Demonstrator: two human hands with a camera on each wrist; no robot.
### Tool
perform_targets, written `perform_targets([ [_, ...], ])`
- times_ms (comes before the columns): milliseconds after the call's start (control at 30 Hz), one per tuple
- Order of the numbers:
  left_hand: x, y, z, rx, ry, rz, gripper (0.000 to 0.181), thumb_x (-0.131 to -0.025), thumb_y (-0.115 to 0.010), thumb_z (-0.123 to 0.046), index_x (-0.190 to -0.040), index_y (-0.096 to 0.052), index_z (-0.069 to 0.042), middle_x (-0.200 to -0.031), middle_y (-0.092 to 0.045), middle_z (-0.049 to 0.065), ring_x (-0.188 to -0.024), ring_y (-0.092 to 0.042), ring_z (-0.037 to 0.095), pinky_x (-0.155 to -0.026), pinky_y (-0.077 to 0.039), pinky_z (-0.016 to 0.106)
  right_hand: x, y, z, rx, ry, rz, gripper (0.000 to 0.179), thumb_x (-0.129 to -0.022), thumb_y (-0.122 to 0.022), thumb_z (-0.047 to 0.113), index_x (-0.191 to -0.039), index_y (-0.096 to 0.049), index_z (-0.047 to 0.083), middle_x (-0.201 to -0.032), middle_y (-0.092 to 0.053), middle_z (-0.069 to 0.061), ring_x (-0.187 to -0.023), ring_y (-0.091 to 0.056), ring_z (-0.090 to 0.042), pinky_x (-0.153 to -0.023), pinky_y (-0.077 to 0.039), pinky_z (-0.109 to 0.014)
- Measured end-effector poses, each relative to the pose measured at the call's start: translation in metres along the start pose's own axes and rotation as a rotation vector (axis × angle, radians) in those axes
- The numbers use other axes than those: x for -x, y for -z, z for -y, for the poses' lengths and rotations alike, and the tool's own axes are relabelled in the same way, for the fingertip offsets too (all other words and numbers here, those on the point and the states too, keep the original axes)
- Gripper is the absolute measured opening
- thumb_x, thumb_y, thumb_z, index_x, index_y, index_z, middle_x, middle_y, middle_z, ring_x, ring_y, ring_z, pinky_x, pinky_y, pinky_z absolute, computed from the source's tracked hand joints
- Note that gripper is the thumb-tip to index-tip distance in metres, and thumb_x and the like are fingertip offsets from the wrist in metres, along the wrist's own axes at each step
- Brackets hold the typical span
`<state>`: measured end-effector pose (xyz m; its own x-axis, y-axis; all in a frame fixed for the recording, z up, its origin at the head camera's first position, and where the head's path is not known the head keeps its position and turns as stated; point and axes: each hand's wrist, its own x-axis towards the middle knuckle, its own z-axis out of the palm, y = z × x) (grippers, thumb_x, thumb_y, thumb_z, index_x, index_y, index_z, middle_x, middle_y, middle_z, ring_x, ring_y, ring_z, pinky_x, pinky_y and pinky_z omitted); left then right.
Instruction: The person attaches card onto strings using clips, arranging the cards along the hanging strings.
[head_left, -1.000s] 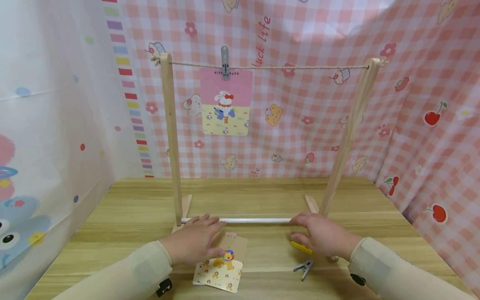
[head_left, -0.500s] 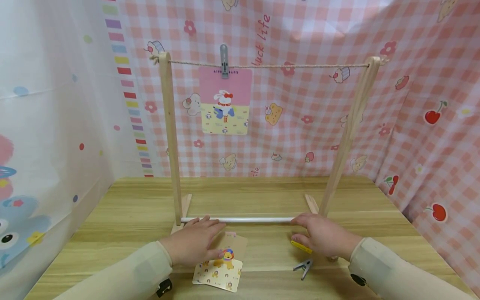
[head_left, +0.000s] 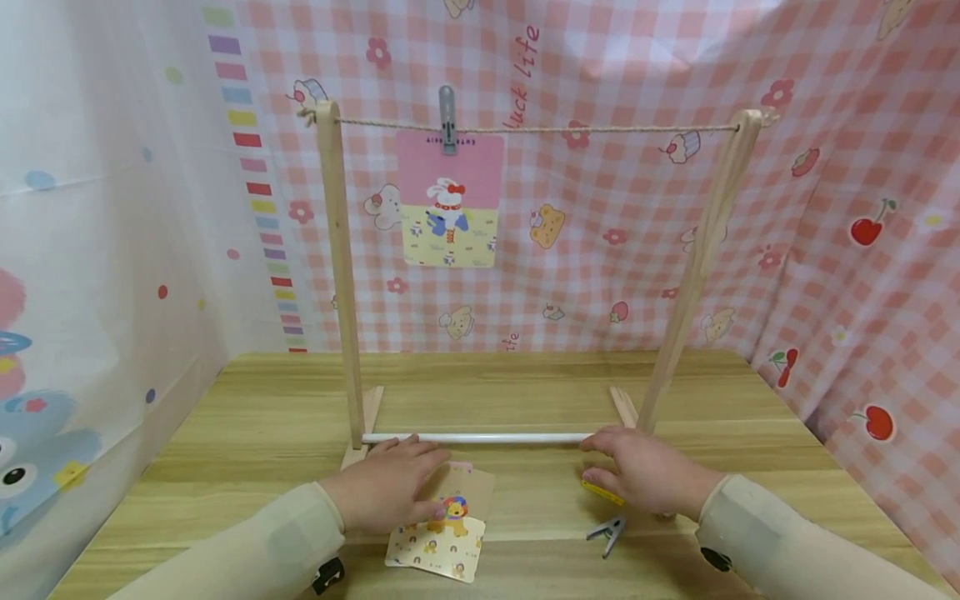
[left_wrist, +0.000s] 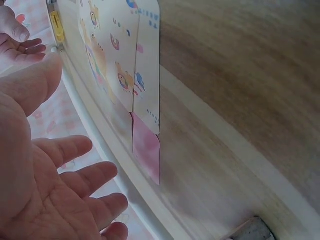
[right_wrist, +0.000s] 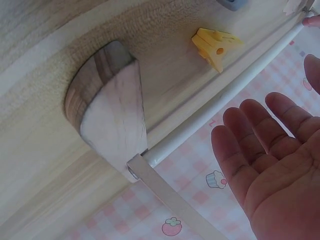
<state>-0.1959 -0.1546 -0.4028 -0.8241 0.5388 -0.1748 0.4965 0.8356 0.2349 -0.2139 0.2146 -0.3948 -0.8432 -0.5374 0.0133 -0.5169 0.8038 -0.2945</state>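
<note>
My left hand (head_left: 386, 486) hovers with relaxed, spread fingers over the left edge of a small pile of cards. The top card, a lion card (head_left: 438, 548), has a cream lower half. In the left wrist view a pink card (left_wrist: 146, 145) sticks out from under the pile. My right hand (head_left: 648, 471), palm down and holding nothing, is over a yellow clothespin (head_left: 602, 492), partly hidden by it. A grey clothespin (head_left: 607, 534) lies just nearer to me. On the twine (head_left: 585, 129) a second grey clothespin (head_left: 447, 121) holds a pink and yellow rabbit card (head_left: 450, 200), its lettering upside down.
A wooden frame with a left post (head_left: 342, 275) and a right post (head_left: 697, 267) stands on the wood-grain table (head_left: 247, 433). A white rod (head_left: 502, 438) joins the posts low down, just beyond my fingers. A checked cloth (head_left: 600, 275) hangs behind.
The head view has tilted slightly, so the frame and hung card sit a little higher. Both hands stay where they were, and nothing has been picked up or let go.
</note>
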Motion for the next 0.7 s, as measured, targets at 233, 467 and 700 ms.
perform_targets([
  [233,-0.0002,-0.0019,0.0005,0.000,-0.001,0.006,0.079,-0.098,-0.067,-0.058,-0.159,-0.044,-0.014,-0.166,-0.043,0.013,-0.155,-0.036,0.042,-0.128,-0.024,0.062,0.0007,0.0001,0.0005,-0.001,0.004,0.000,0.039,-0.100,-0.074,0.029,-0.129,-0.069,0.003,-0.130,-0.072,-0.012,-0.124,-0.067,-0.035,-0.106,-0.054,-0.055],
  [467,-0.0005,-0.0024,0.0011,-0.005,0.002,0.006,0.079,-0.097,-0.068,-0.058,-0.158,-0.046,-0.013,-0.165,-0.045,0.014,-0.155,-0.037,0.041,-0.128,-0.024,0.062,0.0013,-0.0004,0.0007,0.003,0.009,0.004,0.039,-0.100,-0.074,0.029,-0.129,-0.070,0.004,-0.128,-0.072,-0.011,-0.121,-0.069,-0.033,-0.104,-0.055,-0.054],
  [700,0.0001,-0.0031,-0.0013,0.008,0.005,0.015,0.079,-0.098,-0.067,-0.057,-0.159,-0.045,-0.013,-0.165,-0.044,0.013,-0.156,-0.036,0.038,-0.129,-0.024,0.061,0.0009,-0.0014,0.0004,0.002,0.024,0.005,0.039,-0.099,-0.075,0.028,-0.128,-0.070,0.003,-0.128,-0.073,-0.012,-0.122,-0.068,-0.034,-0.104,-0.055,-0.054],
])
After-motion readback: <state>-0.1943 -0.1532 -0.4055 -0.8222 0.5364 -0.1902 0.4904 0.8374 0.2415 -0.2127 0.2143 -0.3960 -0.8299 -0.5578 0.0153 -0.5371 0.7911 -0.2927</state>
